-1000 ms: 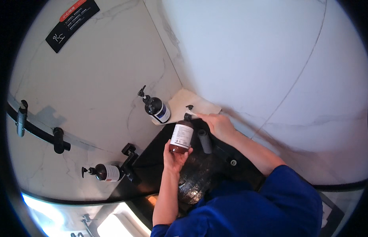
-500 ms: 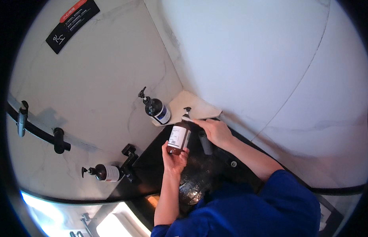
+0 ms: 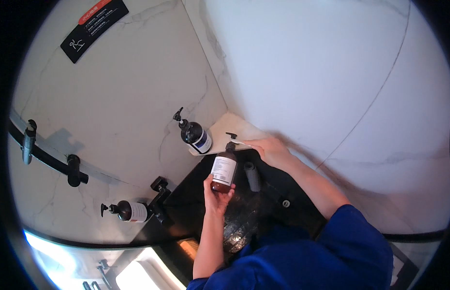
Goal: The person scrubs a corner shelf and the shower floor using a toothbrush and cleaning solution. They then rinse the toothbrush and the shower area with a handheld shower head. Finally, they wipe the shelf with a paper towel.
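Note:
My left hand (image 3: 217, 199) is closed around the base of a brown pump bottle (image 3: 224, 169) with a white label and a black pump. The bottle stands nearly upright in front of the corner shelf. From the right, my right hand (image 3: 271, 151) pinches a thin white stick-like tool (image 3: 241, 143), whose exact kind I cannot make out. Its tip reaches the bottle's neck, just below the pump head. A dark pump bottle (image 3: 196, 138) with a blue and white label is at the shelf's left end, behind the held bottle.
The pale corner shelf (image 3: 232, 123) joins two marbled walls. Another pump bottle (image 3: 132, 211) is at the left, beside a black wall fixture (image 3: 159, 195). A black rail (image 3: 51, 160) with a shower holder runs further left. A grey cylinder (image 3: 252, 176) lies below my right hand.
The bottle has turned a little, so its label faces me more squarely. The white tool's tip has shifted from the bottle's shoulder up toward the pump. The whole view has drifted slightly.

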{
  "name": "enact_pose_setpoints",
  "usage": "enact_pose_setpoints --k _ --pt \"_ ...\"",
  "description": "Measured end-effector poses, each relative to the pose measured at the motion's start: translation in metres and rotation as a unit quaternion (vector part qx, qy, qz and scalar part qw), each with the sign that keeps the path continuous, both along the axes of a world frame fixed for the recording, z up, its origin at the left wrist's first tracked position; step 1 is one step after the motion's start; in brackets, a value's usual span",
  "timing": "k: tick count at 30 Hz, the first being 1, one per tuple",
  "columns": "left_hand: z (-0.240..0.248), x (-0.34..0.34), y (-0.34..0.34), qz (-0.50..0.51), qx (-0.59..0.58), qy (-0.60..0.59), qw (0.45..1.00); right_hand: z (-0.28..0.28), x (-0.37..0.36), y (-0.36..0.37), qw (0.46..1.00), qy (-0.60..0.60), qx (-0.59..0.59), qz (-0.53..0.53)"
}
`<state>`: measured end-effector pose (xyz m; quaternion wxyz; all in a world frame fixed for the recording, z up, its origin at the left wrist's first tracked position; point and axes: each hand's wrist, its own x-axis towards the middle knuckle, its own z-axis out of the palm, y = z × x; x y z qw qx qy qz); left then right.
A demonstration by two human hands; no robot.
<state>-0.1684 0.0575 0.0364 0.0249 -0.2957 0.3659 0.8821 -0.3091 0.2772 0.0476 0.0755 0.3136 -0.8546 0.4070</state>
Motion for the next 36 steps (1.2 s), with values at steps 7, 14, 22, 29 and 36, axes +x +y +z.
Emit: enact_pose_setpoints --k 7,14,22,29,36 --pt "-0.007 0.004 -0.004 -0.048 -0.220 0.041 0.973 0.025 0.007 0.015 0.992 -0.010 0.122 -0.038" --pt "0.001 0.007 0.008 -0.039 -0.326 0.078 0.941 0.009 0.016 0.004 0.984 0.059 0.142 -0.086" --pt "0.022 0.010 0.024 -0.006 -0.721 0.161 0.674 0.015 0.006 0.010 0.982 0.109 0.133 -0.083" --pt "0.027 0.014 0.022 -0.024 -0.823 0.182 0.537 0.020 0.020 0.012 0.990 0.064 0.092 -0.084" --pt "0.023 0.016 0.013 -0.059 -0.851 0.177 0.490 0.023 0.045 0.016 0.994 0.067 0.047 -0.066"
